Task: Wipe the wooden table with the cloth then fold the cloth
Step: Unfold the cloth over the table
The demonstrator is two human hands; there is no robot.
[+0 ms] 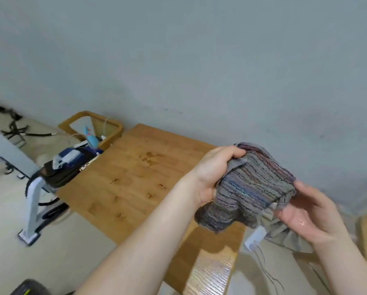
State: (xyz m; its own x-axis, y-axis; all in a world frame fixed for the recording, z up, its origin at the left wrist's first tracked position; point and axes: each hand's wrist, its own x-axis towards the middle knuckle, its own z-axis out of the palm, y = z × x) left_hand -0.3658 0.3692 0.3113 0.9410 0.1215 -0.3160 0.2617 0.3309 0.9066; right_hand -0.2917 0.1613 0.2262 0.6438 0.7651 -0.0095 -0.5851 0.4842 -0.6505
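Left hand (212,173) grips the bunched cloth (252,188) with curled fingers above the table (135,177); right hand (310,211) seemingly pinches its edge

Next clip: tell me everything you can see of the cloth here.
The cloth is grey, ribbed terry-like fabric with purple, blue and pink stripes. It is bunched, not folded, held in the air over the right side of the wooden table. The left hand grips its upper left edge; the right hand touches its right end, grip unclear. A white label hangs below.
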